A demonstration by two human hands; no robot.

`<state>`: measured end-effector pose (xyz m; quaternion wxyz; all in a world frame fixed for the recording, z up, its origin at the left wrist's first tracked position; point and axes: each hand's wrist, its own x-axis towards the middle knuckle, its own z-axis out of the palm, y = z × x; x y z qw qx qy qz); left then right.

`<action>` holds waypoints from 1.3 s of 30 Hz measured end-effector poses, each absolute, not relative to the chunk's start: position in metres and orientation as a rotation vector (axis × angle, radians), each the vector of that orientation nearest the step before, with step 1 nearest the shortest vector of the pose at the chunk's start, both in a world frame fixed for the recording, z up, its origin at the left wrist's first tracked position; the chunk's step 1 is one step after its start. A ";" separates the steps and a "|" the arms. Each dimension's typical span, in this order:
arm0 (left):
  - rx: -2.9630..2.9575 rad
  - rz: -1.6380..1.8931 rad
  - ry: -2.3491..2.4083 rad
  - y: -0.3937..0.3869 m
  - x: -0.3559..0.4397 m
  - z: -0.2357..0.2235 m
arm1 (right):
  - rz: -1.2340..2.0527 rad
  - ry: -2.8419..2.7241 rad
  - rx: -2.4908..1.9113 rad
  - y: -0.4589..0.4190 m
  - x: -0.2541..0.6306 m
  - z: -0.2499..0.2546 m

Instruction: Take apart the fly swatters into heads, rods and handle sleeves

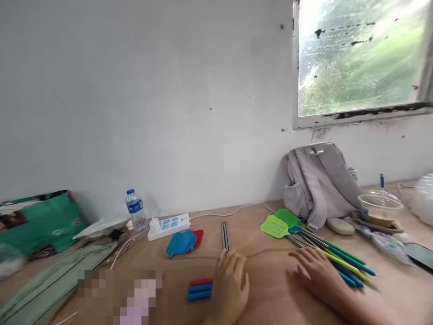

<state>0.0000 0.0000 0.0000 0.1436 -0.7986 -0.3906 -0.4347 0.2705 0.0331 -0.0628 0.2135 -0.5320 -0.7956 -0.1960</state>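
My left hand point(232, 282) is palm down on the table, its fingertips at the near ends of several thin metal rods point(225, 234). The fingers look loosely bent, with the thumb apart, and the rod ends are hidden under them. Just left of this hand lie blue handles point(199, 289) and a red handle point(200, 282). Blue swatter heads point(181, 243) partly cover a red swatter head point(197, 239) farther back. My right hand point(316, 271) has its fingers stretched out beside the rods and handles of several fly swatters point(345, 259), with green mesh heads point(275, 226).
A power strip point(171, 225) and a water bottle point(135, 210) stand near the wall. The grey backpack point(320, 185) leans at the back right, near a clear plastic cup point(379, 205) and a phone point(420, 255). Green cloth point(61, 280) and a green bag point(43, 223) lie left.
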 end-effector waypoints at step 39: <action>-2.888 -0.672 -1.836 -0.035 -0.004 -0.002 | 1.472 -1.479 -0.969 0.007 0.134 -0.038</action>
